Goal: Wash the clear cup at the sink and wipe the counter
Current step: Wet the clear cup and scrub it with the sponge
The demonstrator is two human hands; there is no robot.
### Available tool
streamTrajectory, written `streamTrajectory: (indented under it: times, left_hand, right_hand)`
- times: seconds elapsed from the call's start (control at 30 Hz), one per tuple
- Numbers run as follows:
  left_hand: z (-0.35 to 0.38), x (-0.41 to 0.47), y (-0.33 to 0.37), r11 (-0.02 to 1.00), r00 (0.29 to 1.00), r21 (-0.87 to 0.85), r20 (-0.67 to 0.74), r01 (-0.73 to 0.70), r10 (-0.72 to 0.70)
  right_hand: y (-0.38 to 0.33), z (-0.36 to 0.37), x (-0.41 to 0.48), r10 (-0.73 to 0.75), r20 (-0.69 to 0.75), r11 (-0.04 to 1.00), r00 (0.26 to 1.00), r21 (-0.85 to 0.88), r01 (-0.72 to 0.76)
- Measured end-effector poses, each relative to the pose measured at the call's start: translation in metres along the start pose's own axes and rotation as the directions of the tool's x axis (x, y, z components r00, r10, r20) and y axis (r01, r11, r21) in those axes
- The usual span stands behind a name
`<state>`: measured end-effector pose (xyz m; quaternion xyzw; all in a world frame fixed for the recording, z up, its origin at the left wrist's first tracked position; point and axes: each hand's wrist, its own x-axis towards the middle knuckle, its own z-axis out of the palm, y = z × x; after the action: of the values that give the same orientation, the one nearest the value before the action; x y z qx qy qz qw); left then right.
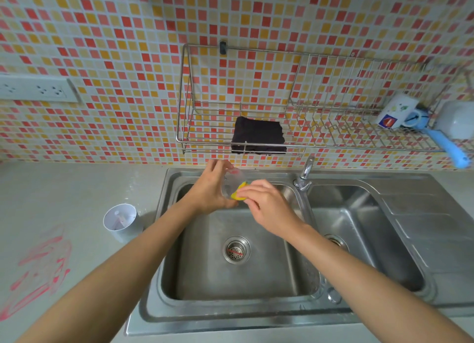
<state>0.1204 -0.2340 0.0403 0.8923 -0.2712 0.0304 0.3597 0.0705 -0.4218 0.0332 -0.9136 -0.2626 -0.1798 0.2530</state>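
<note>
My left hand (211, 188) grips the clear cup (234, 180) over the back of the left sink basin (230, 273), with the cup tilted on its side. My right hand (265, 204) pinches a yellow sponge (238, 190) and presses it into the cup's mouth. Most of the cup is hidden by my fingers. The grey counter (64, 188) to the left of the sink carries red smears (43, 263).
A white cup (120, 220) stands on the counter just left of the sink. The tap (305, 174) rises between the two basins. On the tiled wall a wire rack (205, 127) holds a dark cloth (259, 137), mugs (398, 111) and a blue brush (448, 147).
</note>
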Motion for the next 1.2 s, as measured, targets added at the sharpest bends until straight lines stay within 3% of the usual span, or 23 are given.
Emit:
streamTrajectory:
  times: [0.07, 0.17, 0.27, 0.37, 0.43, 0.5, 0.6, 0.67, 0.77, 0.87, 0.97, 1.13, 1.2]
  left_hand:
    - [-0.001, 0.000, -0.001, 1.000, 0.999, 0.023, 0.039, -0.017, 0.016]
    - [-0.001, 0.003, 0.003, 0.998, 0.996, 0.060, 0.092, -0.025, 0.020]
    - [-0.005, 0.010, 0.009, 0.996, 0.990, 0.094, 0.138, -0.007, -0.006]
    - [-0.013, 0.013, 0.009, 0.991, 0.988, 0.131, 0.155, -0.016, -0.005]
    - [-0.016, 0.012, 0.005, 0.987, 0.986, 0.160, 0.166, -0.029, 0.002]
    - [-0.015, 0.008, 0.005, 0.985, 0.982, 0.168, 0.190, -0.040, 0.007]
    - [-0.011, 0.008, 0.009, 0.988, 0.979, 0.146, 0.204, -0.048, 0.017]
    - [-0.011, 0.010, 0.012, 0.992, 0.982, 0.125, 0.186, -0.035, 0.011]
    - [-0.015, 0.011, 0.009, 0.994, 0.981, 0.107, 0.193, -0.024, 0.003]
    - [-0.014, 0.005, 0.005, 0.995, 0.975, 0.101, 0.221, -0.010, -0.013]
    - [-0.013, 0.003, 0.007, 0.999, 0.979, 0.046, 0.203, 0.011, -0.020]
    - [-0.014, 0.006, 0.013, 0.981, 0.988, -0.171, 0.142, 0.089, -0.064]
    - [-0.012, 0.005, 0.013, 0.983, 0.991, -0.168, 0.124, 0.075, -0.054]
  right_hand:
    - [0.004, -0.001, 0.002, -0.005, 0.108, 1.000, 0.994, -0.019, 0.007]
    - [0.012, -0.016, 0.015, -0.126, 0.232, 0.939, 0.965, -0.286, 0.191]
    - [0.012, -0.023, 0.024, -0.142, 0.210, 0.913, 0.967, -0.350, 0.210]
    - [0.009, -0.015, 0.017, -0.050, 0.167, 0.978, 0.985, -0.193, 0.082]
    - [0.009, -0.011, 0.011, 0.059, 0.253, 0.998, 0.966, -0.019, -0.056]
    - [0.010, -0.012, 0.011, 0.053, 0.313, 0.999, 0.948, -0.022, -0.048]
    - [0.011, -0.019, 0.015, -0.093, 0.241, 0.960, 0.966, -0.236, 0.151]
    - [0.010, -0.022, 0.017, -0.127, 0.162, 0.939, 0.979, -0.299, 0.171]
    - [0.009, -0.017, 0.011, -0.115, 0.119, 0.960, 0.986, -0.243, 0.141]
    - [0.014, -0.014, 0.000, -0.106, 0.192, 0.982, 0.976, -0.137, 0.133]
    - [0.014, -0.017, -0.003, -0.139, 0.210, 0.967, 0.968, -0.181, 0.179]
    - [0.013, -0.015, -0.001, -0.168, 0.046, 0.941, 0.985, -0.292, 0.174]
    - [0.012, -0.018, 0.002, -0.205, -0.004, 0.934, 0.979, -0.300, 0.195]
